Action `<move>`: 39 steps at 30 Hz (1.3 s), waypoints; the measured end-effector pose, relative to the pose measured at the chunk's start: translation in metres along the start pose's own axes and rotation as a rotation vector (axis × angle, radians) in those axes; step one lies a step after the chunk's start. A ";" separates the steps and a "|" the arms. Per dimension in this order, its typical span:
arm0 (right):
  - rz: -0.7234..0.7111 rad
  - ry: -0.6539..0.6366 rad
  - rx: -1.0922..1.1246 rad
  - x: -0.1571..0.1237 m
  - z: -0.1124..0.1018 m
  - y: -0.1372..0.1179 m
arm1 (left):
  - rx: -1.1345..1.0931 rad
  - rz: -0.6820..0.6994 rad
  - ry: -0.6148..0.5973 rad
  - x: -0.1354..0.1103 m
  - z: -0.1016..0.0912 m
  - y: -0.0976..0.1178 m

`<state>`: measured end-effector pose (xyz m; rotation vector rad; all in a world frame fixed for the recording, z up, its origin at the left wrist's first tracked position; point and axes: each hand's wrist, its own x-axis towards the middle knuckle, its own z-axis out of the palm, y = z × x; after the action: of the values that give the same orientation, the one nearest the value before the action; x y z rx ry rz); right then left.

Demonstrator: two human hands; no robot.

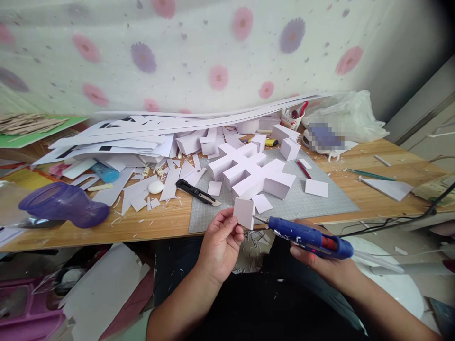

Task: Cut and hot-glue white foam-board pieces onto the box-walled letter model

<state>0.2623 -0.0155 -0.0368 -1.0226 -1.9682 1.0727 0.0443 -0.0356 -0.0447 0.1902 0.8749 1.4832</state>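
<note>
Left hand (222, 244) is nearly closed, thumb and fingertips pinching a small white card piece (243, 213) just below the center of the frame. Right hand (329, 270), lower right of center, is wrapped around a blue glue gun (305, 236), its nozzle at the card's right edge; whether they touch is hard to tell. Just above them, a branching white structure (249, 158) stands on a gray cutting mat (339, 201). Left of it lies a black utility knife (197, 192). Farther out, white sheets (117, 135) are piled at upper left, and a plastic bag (355, 113) sits at upper right.
</note>
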 end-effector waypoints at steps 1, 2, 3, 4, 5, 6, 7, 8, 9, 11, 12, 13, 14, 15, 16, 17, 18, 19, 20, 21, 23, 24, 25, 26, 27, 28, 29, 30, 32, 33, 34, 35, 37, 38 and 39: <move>0.003 -0.014 0.009 0.000 0.000 0.000 | -0.002 0.003 0.003 0.000 0.000 0.000; 0.007 -0.022 0.013 0.000 0.000 0.000 | -0.003 0.006 0.006 -0.001 0.001 0.001; 0.013 -0.024 0.014 -0.001 0.000 0.000 | -0.004 0.007 0.007 -0.002 0.001 0.001; 0.016 -0.023 0.012 -0.001 0.001 0.001 | -0.004 0.008 0.008 -0.002 0.001 0.001; 0.017 -0.021 0.009 -0.002 0.001 0.002 | -0.005 0.008 0.009 -0.002 0.001 0.001; 0.012 -0.021 0.007 -0.002 0.001 0.002 | -0.005 0.007 0.011 -0.003 0.001 0.001; 0.007 -0.027 0.006 -0.003 0.002 0.003 | -0.006 0.008 0.012 -0.003 0.000 0.001; -0.001 -0.035 0.005 -0.004 0.002 0.003 | -0.007 0.009 0.013 -0.003 0.000 0.001; -0.006 -0.045 0.004 -0.005 0.003 0.003 | -0.006 0.010 0.014 -0.003 0.000 0.001; -0.014 -0.064 0.005 -0.006 0.003 0.003 | -0.004 0.013 0.015 -0.003 -0.001 0.000; -0.015 -0.072 0.007 -0.007 0.004 0.002 | -0.003 0.013 0.015 -0.003 -0.001 0.000; -0.013 -0.078 0.006 -0.007 0.004 0.002 | -0.003 0.013 0.015 -0.003 -0.001 0.000; -0.010 -0.084 0.007 -0.008 0.003 0.001 | -0.002 0.012 0.014 -0.003 -0.001 0.000; -0.006 -0.094 0.009 -0.008 0.003 0.001 | -0.001 0.013 0.011 -0.003 -0.002 0.000; -0.005 -0.105 0.016 -0.007 0.002 0.001 | 0.002 0.016 0.006 -0.003 -0.002 0.000; -0.008 -0.113 0.027 -0.007 0.000 0.001 | 0.009 0.020 0.000 -0.002 -0.003 0.000; -0.011 -0.116 0.042 -0.007 -0.002 0.001 | 0.020 0.024 -0.009 -0.002 -0.004 0.000; -0.009 -0.104 0.061 -0.007 -0.003 0.001 | 0.036 0.024 -0.019 -0.001 -0.005 0.000; 0.000 -0.078 0.084 -0.007 -0.005 0.002 | 0.055 0.017 -0.031 -0.001 -0.005 0.001; 0.018 -0.038 0.112 -0.008 -0.007 0.004 | 0.076 0.003 -0.046 -0.001 -0.006 0.001; 0.084 0.052 0.189 -0.009 -0.009 0.008 | 0.125 -0.038 -0.088 -0.002 -0.008 0.001; 0.127 0.090 0.236 -0.010 -0.009 0.010 | 0.151 -0.057 -0.109 -0.002 -0.009 0.001; 0.166 0.121 0.282 -0.011 -0.009 0.013 | 0.176 -0.071 -0.127 -0.003 -0.009 0.001; 0.197 0.134 0.319 -0.012 -0.009 0.015 | 0.200 -0.081 -0.140 -0.004 -0.009 0.001; 0.216 0.138 0.341 -0.012 -0.008 0.017 | 0.222 -0.086 -0.148 -0.004 -0.009 0.002; 0.223 0.135 0.348 -0.012 -0.007 0.019 | 0.240 -0.087 -0.152 -0.005 -0.009 0.002; 0.221 0.129 0.343 -0.012 -0.006 0.021 | 0.254 -0.087 -0.156 -0.006 -0.009 0.002; 0.213 0.117 0.332 -0.011 -0.005 0.022 | 0.266 -0.085 -0.161 -0.006 -0.009 0.002; 0.197 0.101 0.314 -0.010 -0.005 0.023 | 0.283 -0.080 -0.170 -0.006 -0.009 0.003; 0.191 0.098 0.311 -0.010 -0.005 0.023 | 0.289 -0.076 -0.173 -0.006 -0.009 0.003; 0.186 0.092 0.313 -0.010 -0.005 0.024 | 0.293 -0.071 -0.175 -0.006 -0.009 0.004; 0.183 0.086 0.315 -0.010 -0.005 0.025 | 0.296 -0.065 -0.178 -0.006 -0.010 0.004; 0.183 0.074 0.317 -0.010 -0.006 0.026 | 0.298 -0.048 -0.183 -0.006 -0.010 0.004; 0.187 0.058 0.314 -0.010 -0.007 0.027 | 0.297 -0.040 -0.187 -0.006 -0.010 0.004; 0.190 0.043 0.309 -0.010 -0.008 0.028 | 0.297 -0.030 -0.189 -0.006 -0.010 0.005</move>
<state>0.2825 -0.0115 -0.0594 -1.0649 -1.6303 1.3958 0.0354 -0.0443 -0.0465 0.5267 0.9362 1.2789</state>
